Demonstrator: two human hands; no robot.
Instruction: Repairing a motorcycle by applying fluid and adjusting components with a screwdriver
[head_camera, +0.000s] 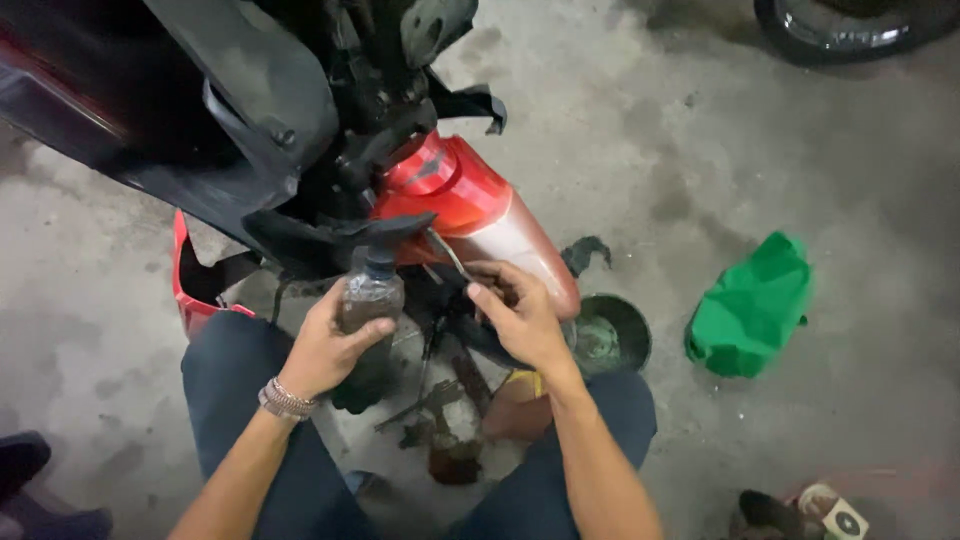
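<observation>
The floor (700, 130) is grey concrete, mottled with dark stains. On it, to the right, lies a crumpled green bag (750, 305). Just beside the motorbike's red front fender sits a round dark bowl (612, 335) with a greenish inside. A tyre (850, 25) rests at the top right corner. Near the bottom right edge lie a few small items, perhaps a roll of tape (835, 515), too blurred to tell.
</observation>
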